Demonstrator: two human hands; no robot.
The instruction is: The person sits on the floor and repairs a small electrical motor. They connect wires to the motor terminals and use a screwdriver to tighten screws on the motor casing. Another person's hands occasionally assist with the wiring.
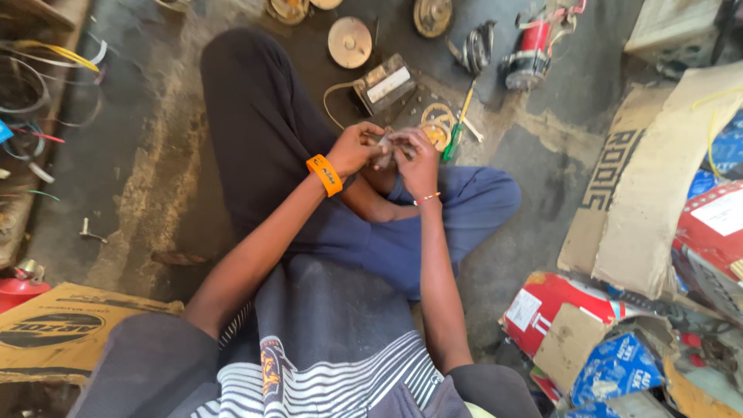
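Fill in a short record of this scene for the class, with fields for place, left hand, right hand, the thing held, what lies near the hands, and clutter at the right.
Place: concrete floor, person seated cross-legged
Left hand: grips a small grey part, orange wristband on wrist
Right hand: on the same part, thin bracelet on wrist
Near hands: green-handled screwdriver, metal box, round discs
Right side: torn cardboard boxes
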